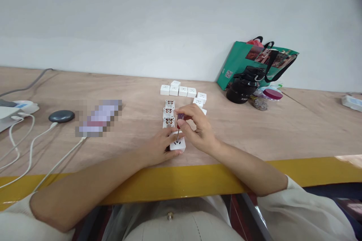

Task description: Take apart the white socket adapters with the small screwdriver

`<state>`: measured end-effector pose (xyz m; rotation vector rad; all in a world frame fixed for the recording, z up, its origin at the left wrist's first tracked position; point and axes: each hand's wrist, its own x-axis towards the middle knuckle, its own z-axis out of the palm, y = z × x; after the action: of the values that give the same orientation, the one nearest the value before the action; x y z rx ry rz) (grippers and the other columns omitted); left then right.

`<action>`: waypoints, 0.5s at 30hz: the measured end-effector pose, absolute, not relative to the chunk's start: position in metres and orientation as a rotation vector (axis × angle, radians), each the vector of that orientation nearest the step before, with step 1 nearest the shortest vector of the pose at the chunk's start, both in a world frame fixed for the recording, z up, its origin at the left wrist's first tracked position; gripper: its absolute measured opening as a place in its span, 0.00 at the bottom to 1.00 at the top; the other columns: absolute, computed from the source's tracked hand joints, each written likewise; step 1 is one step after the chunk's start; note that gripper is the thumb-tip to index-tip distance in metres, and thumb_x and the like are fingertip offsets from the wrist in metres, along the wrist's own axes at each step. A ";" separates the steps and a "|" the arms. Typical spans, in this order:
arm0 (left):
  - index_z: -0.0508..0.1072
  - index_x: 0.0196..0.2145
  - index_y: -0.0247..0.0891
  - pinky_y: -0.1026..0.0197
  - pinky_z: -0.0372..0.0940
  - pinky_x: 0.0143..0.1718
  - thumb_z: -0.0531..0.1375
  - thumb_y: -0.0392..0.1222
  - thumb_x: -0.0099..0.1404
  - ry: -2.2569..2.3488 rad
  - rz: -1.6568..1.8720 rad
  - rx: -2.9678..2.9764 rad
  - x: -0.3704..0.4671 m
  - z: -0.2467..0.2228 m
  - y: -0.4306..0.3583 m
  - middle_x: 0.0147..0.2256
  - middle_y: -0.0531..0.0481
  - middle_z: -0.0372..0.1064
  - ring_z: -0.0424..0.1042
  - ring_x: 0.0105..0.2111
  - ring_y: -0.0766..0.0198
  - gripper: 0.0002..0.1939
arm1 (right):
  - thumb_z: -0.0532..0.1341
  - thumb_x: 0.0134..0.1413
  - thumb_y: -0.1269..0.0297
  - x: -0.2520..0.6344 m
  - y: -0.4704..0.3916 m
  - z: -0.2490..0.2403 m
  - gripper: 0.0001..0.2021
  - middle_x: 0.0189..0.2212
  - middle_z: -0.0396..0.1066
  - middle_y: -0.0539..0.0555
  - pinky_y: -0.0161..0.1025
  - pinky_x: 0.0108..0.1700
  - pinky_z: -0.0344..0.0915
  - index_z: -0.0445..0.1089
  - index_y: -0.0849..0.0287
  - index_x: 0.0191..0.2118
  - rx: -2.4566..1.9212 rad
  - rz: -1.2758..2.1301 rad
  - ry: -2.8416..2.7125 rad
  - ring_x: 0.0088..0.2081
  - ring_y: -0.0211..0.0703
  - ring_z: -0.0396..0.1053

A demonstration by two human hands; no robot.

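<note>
Near the table's front edge, my left hand (160,146) grips a white socket block (178,145) from its left side. My right hand (200,130) pinches the purple-red handle of a screwdriver (180,117). The screwdriver stands nearly upright, its tip at the middle of the socket's face. Just behind my left hand, several open white housings with metal parts inside (169,112) form a column. Several closed white sockets (183,91) lie in a row farther back, and more (199,99) lie behind my right hand, partly hidden by it.
At the back right are a black flask (242,86), a green bag (233,60) and a jar with a dark red lid (272,94). On the left lie a blurred-out flat object (98,118), a dark round device (61,116) and white cables (31,145).
</note>
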<state>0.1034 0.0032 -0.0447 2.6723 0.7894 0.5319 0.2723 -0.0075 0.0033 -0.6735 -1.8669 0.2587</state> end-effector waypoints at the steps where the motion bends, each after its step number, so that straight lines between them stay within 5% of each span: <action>1: 0.57 0.55 0.41 0.50 0.53 0.57 0.56 0.46 0.64 0.786 0.545 2.672 0.103 -0.045 0.003 0.55 0.43 0.52 0.55 0.55 0.52 0.22 | 0.55 0.57 0.68 0.272 -0.007 0.003 0.10 0.33 0.65 0.51 0.41 0.36 0.67 0.62 0.52 0.45 -0.687 0.232 -1.862 0.34 0.39 0.66; 15: 0.58 0.55 0.42 0.50 0.54 0.56 0.54 0.47 0.65 0.750 0.614 2.651 0.103 -0.046 0.004 0.54 0.43 0.53 0.55 0.54 0.53 0.22 | 0.57 0.55 0.66 0.272 -0.008 0.004 0.14 0.35 0.66 0.51 0.40 0.36 0.68 0.58 0.51 0.48 -0.719 0.320 -1.740 0.34 0.37 0.67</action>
<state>0.1029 0.0041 -0.0460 2.6511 0.7503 0.6139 0.2720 -0.0080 0.0037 -0.7190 -1.7401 0.3204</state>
